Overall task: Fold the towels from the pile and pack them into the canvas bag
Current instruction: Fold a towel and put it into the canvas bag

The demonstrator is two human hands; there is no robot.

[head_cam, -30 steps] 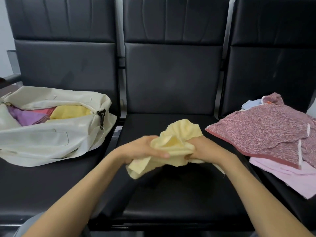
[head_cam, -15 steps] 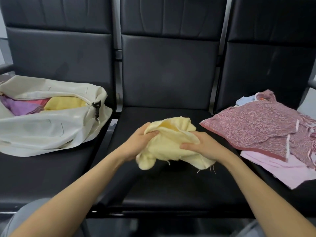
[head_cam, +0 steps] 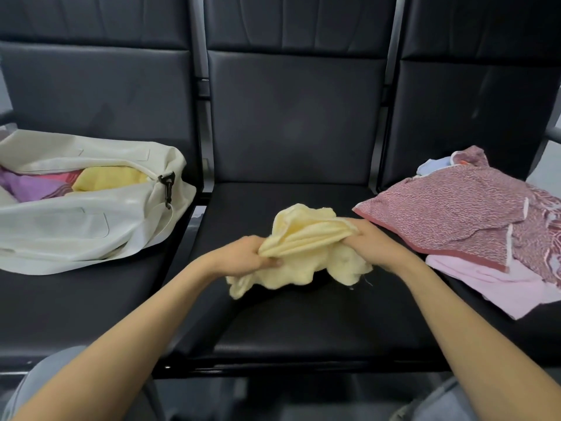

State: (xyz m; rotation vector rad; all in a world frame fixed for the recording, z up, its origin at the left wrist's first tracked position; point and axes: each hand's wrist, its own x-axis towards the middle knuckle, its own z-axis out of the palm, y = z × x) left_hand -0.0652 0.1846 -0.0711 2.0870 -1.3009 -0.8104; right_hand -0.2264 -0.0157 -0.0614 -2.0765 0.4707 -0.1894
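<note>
Both hands, left [head_cam: 243, 256] & right [head_cam: 373, 243], grip crumpled yellow towel [head_cam: 306, 238] over mid seat [head_cam: 303, 323].

From the middle seat [head_cam: 303, 323], you have bare cushion open toward 6 o'clock and a strip toward 12, but the canvas bag [head_cam: 60, 232] blocks 9 o'clock, the towel pile [head_cam: 440, 208] crowds 3 o'clock, and the upright seat backs [head_cam: 297, 117] wall off 12 o'clock beyond

The pale yellow towel [head_cam: 306, 238] is soft, fuzzy terry cloth, matt, with loose threads at one edge. The seats [head_cam: 303, 323] are black leather-like upholstery, smooth with a dull sheen. The off-white bag [head_cam: 76, 229] is smooth, faintly shiny cloth, and its black clip [head_cam: 167, 185] looks hard (plastic or metal, unclear). The red-speckled towel [head_cam: 449, 214] and the pink towel [head_cam: 501, 287] are matt cloth.
</note>
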